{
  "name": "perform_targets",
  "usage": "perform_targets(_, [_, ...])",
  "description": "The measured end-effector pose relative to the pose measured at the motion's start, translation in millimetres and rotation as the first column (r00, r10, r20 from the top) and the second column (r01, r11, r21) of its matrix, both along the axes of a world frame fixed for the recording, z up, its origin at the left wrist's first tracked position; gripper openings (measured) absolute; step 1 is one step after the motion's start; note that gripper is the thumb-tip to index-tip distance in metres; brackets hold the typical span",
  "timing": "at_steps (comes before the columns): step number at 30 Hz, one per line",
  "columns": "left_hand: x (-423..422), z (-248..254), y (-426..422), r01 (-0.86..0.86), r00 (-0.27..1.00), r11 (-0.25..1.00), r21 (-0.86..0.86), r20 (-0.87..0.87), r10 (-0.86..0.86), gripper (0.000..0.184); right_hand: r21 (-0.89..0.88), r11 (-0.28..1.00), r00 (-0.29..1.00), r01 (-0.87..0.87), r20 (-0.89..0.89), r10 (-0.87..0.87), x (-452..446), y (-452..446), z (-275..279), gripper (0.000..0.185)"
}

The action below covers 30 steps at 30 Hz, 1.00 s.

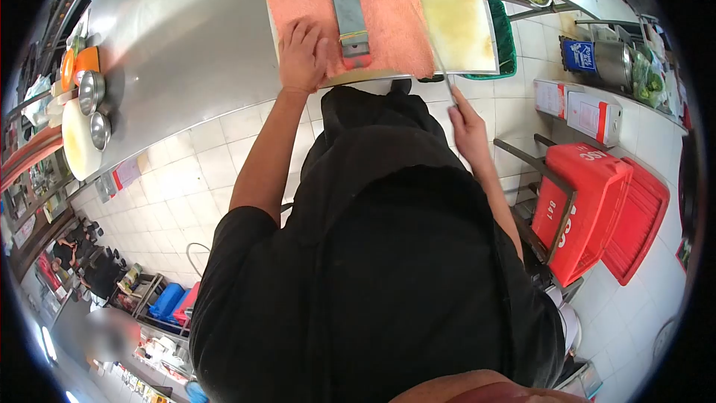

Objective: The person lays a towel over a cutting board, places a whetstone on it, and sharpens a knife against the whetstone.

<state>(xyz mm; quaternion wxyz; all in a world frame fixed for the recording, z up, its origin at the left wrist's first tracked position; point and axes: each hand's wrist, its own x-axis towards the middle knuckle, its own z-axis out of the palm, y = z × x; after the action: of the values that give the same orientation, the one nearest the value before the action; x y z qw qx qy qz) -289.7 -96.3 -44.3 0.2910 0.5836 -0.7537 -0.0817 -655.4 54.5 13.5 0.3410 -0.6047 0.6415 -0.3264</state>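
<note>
A grey sharpening stone [347,11] in a holder lies on an orange cloth [395,0], which is spread over a yellowish board [459,15] at the table's front edge. My left hand [302,58] rests flat on the cloth, just left of the stone's near end, with its fingers apart and nothing in it. Right of the cloth, past the board's front edge, my right hand [467,123] is closed round the handle of a knife [443,67]. The thin blade points up and away, along the cloth's right side. The handle is mostly hidden in my fingers.
The steel table [186,37] extends left, with metal bowls [91,92] and a white board [77,138] at its far left end. A green bin [504,41] stands beyond the board's right edge. Red crates [578,201] and a metal pot [613,65] are on the right.
</note>
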Motion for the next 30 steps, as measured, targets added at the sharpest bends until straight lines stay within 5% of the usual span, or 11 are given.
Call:
perform_targets(2, [1, 0, -1, -0.006, 1.0, 1.0, -0.013, 0.005, 0.006, 0.036, 0.145, 0.989, 0.945, 0.006, -0.324, 0.042, 13, -9, -7, 0.05])
perform_targets(6, [4, -2, 0, 0.011, 0.999, 1.0, -0.027, -0.031, -0.012, 0.036, 0.16, 0.987, 0.888, 0.004, -0.455, 0.07, 12, 9, -18, 0.054])
perform_targets(13, [7, -9, -3, -0.004, 0.987, 0.997, -0.081, -0.161, -0.009, 0.037, 0.081, 0.995, 0.955, -0.057, -0.288, 0.078, -47, 61, 2, 0.057])
perform_targets(18, [9, 0, 0, -0.004, 0.965, 0.996, -0.091, -0.263, -0.02, 0.04, 0.017, 0.994, 0.979, -0.11, -0.171, 0.111, -18, -10, 28, 0.05])
perform_targets(27, [-11, 28, -2, 0.119, 0.978, 0.979, -0.164, -0.151, -0.144, 0.044, 0.132, 0.958, 0.858, -0.254, -0.427, 0.287, 37, -97, 34, 0.036])
perform_targets(30, [-18, 21, 0, 0.128, 0.987, 0.991, -0.027, -0.097, -0.13, 0.044, 0.151, 0.957, 0.851, -0.248, -0.438, 0.29, 29, -92, 36, 0.035])
